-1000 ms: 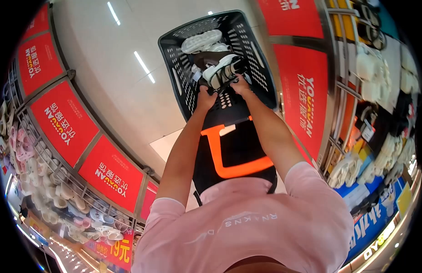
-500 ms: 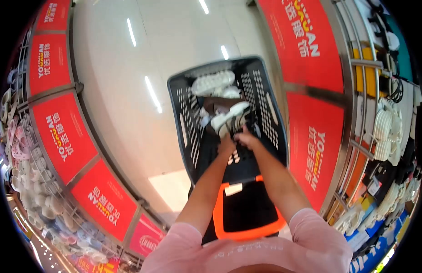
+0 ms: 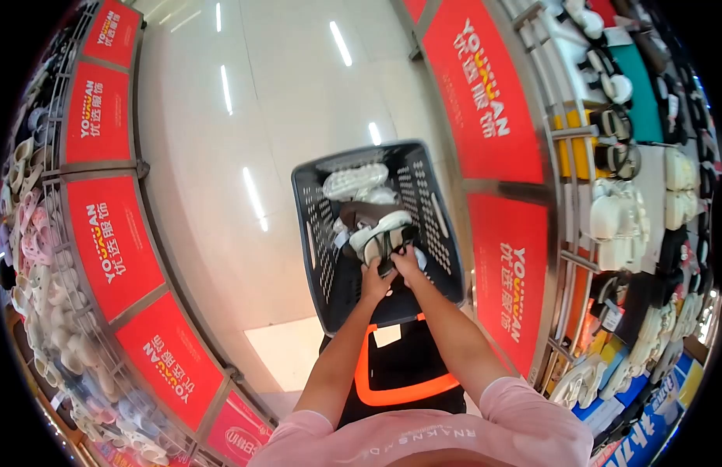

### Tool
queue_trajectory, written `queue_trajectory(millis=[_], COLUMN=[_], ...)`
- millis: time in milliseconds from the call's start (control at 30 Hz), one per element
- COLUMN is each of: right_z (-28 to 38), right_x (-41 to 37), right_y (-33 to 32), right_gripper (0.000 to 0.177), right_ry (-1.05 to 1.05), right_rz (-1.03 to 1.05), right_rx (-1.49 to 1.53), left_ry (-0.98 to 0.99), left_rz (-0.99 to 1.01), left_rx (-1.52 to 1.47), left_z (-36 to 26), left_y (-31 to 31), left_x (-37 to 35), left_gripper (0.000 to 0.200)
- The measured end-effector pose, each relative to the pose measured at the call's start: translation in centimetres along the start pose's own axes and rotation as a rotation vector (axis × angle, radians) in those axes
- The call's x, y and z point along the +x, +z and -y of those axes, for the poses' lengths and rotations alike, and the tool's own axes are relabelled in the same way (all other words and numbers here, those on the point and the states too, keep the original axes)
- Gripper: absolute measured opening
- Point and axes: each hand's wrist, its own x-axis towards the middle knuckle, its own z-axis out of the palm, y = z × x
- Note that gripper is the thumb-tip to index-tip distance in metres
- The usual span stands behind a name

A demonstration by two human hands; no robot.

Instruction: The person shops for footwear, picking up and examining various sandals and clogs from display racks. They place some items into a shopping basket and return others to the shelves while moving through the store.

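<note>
Both my hands are inside a black shopping basket with perforated sides. A pair of light-soled sandals with dark straps is gripped at its near end. My left hand is closed on the left side of the pair, and my right hand is closed on the right side. Just beyond lies a brown item, partly covered by the footwear. A white shoe, seemingly in clear plastic, rests at the basket's far end. My fingertips are partly hidden.
The basket's orange handle is between my forearms and body. Racks of shoes line both sides, with red sign panels on the left and more red panels on the right. A shiny pale floor runs between them.
The sandals are lifted and turned a little toward me, more fully in both hands. The basket appears lower in view, and the right-hand shelves have shifted left.
</note>
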Motion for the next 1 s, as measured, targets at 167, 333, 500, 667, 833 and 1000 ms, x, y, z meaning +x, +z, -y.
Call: queue_trajectory(millis=[167, 333, 500, 667, 833, 1000], right_z=[4.9, 9.9, 11.7, 16.7, 15.9, 11.8], right_x=[-8.3, -18.4, -26.3, -40.4, -46.0, -45.9], right_y=[-4.1, -6.0, -10.5, -13.4, -15.8, -17.1], right_gripper=[0.011, 0.013, 0.022, 0.025, 0.044, 0.061], right_ry=[0.048, -0.180, -0.638, -0.817, -0.872, -0.864], right_rz=[0.168, 0.125, 0.018, -0.119, -0.332, -0.509], right_rx=[0.136, 0.145, -0.237, -0.375, -0.431, -0.168], left_ry=[0.146, 0.400, 0.275, -0.113, -0.112, -0.161], left_rz=[-0.197, 0.028, 0.012, 0.555, 0.978, 0.821], left_rx=[-0.022, -0.144, -0.392, -0.836, -0.842, -1.044], left_z=[-9.1, -13.8, -14.1, -21.3, -23.8, -24.1], left_y=[-6.6, -13.4, -15.1, -19.5, -19.2, -14.7], left_x=[-6.4, -10.9, -12.3, -17.4, -22.5, -26.7], left_gripper=[0.082, 0.078, 0.048, 0.040, 0.040, 0.030])
